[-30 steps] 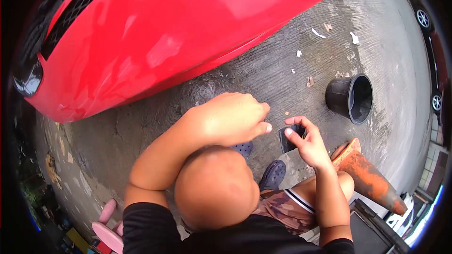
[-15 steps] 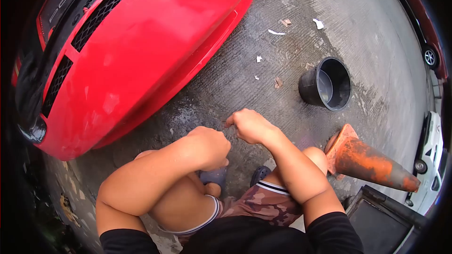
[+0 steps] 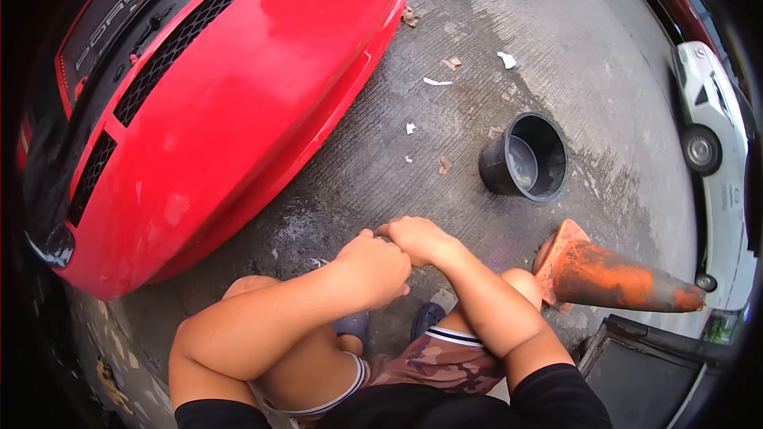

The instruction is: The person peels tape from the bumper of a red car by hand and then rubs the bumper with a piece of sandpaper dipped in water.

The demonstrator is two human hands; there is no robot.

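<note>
My left hand (image 3: 372,268) is closed, its fingers curled under and mostly hidden, above my knees. Touching it at the knuckles is my right hand (image 3: 415,240), also closed, with its fingers bent down toward the left one. Whether anything small is between the fingers cannot be made out. Just beyond the hands lies wet grey concrete (image 3: 350,183). A large red car bumper (image 3: 230,119) with black mesh openings fills the left side, close to my left forearm.
A black bucket (image 3: 524,157) stands right of centre. An orange traffic cone (image 3: 620,274) lies tilted near my right knee, beside a dark framed panel (image 3: 644,373). Paper scraps (image 3: 507,59) dot the ground. A white car (image 3: 719,183) and a dark red car (image 3: 675,0) are at the right edge.
My hands have come together from slightly apart and now touch. The view has shifted, bringing more of the white car into sight.
</note>
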